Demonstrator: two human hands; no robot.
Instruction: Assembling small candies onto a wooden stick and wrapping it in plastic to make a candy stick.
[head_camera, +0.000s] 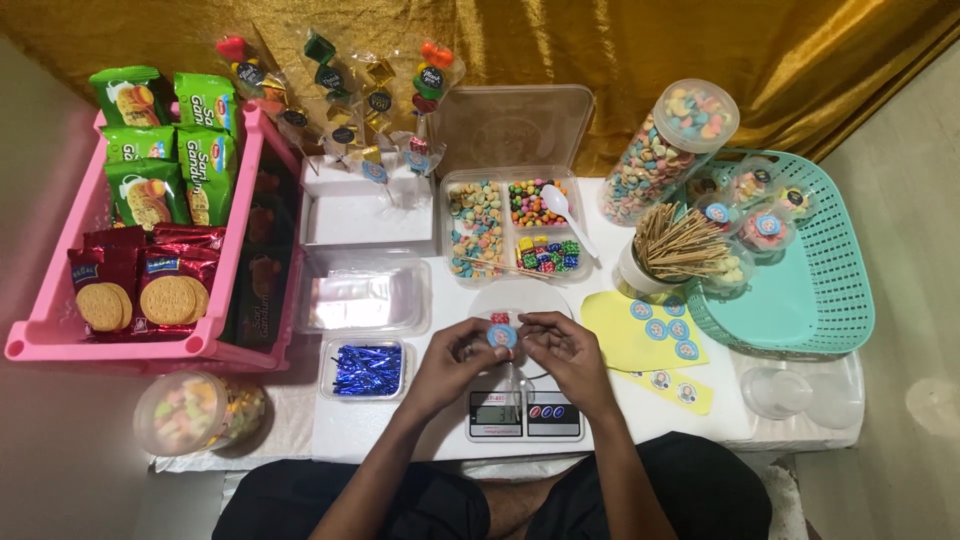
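I'm watching both hands pinching a small clear candy cup (503, 336) with a round blue sticker between them, left hand (458, 352) and right hand (560, 345) equally close, hovering just above the kitchen scale (524, 414) on the table (350, 425).

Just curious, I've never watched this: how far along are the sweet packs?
Done: several small clear stickered sweet tubs sit in the teal plastic basket. In hand: left hand and right hand press a round blue sticker on another above the scale. Left: stickers on the yellow sheet, empty cups.
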